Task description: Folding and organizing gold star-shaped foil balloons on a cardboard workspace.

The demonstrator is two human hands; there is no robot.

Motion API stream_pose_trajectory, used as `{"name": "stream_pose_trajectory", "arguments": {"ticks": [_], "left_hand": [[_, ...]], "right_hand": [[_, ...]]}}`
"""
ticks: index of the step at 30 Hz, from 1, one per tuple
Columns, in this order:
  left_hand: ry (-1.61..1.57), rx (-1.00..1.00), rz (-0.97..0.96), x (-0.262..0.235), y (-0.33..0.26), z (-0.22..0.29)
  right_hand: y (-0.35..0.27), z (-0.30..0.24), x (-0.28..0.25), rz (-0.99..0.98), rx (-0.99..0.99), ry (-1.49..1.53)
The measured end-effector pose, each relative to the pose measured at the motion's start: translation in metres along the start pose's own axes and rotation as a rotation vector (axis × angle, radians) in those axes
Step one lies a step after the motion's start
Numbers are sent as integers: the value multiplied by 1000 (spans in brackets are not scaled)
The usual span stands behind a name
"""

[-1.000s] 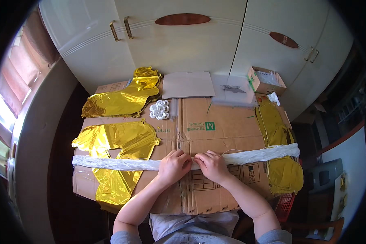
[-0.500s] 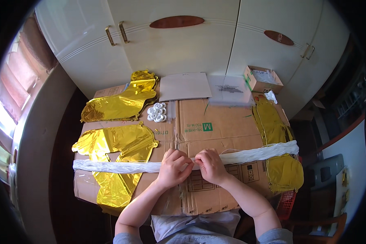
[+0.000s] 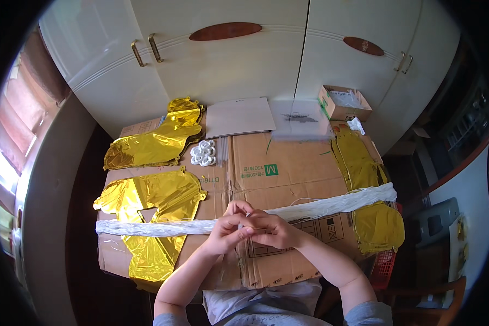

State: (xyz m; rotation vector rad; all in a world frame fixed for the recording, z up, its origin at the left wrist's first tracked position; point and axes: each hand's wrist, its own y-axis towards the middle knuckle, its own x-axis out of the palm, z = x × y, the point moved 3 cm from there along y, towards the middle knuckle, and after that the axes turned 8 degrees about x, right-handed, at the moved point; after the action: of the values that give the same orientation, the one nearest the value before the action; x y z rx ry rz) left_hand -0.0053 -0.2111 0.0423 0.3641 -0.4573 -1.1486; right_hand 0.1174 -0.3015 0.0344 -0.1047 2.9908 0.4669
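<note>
Together near the centre, above the cardboard [image 3: 309, 168]: left hand [image 3: 228, 233] and right hand [image 3: 274, 229], fingers bent, fingertips meeting and overlapping. Cannot tell about a thread pinched between them. Just behind the hands and partly hidden by them: white strands [image 3: 337, 204], laid in a long bundle from side to side, crossing yellow foil [image 3: 171, 190] at the left and a yellow stack [image 3: 379, 228] at the right, with loose threads just right of the hands.

Beyond the strands, on the cardboard: green print [image 3: 263, 170] with a solid square block. Nearer, right of the hands: black printed boxes [image 3: 331, 228]. Farther back: white rings [image 3: 203, 153] in a cluster, a grey board [image 3: 239, 118], and a clear sheet [image 3: 299, 130] with dark lines of print, too small to read. On the cabinet [image 3: 223, 68]: two reddish oval plaques [image 3: 225, 31], the right one with pale marks, illegible. Across the grey shirt [image 3: 255, 315]: dark lettering, partly cut off.
</note>
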Motion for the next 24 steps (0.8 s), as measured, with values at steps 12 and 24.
{"name": "stream_pose_trajectory", "arguments": {"ticks": [12,24], "left_hand": [[-686,196,729,-73,5,35],[117,-207,200,-73,-1,26]], "right_hand": [[-3,-1,-38,250,249,-272],[-15,5,-52,224,168,748]]}}
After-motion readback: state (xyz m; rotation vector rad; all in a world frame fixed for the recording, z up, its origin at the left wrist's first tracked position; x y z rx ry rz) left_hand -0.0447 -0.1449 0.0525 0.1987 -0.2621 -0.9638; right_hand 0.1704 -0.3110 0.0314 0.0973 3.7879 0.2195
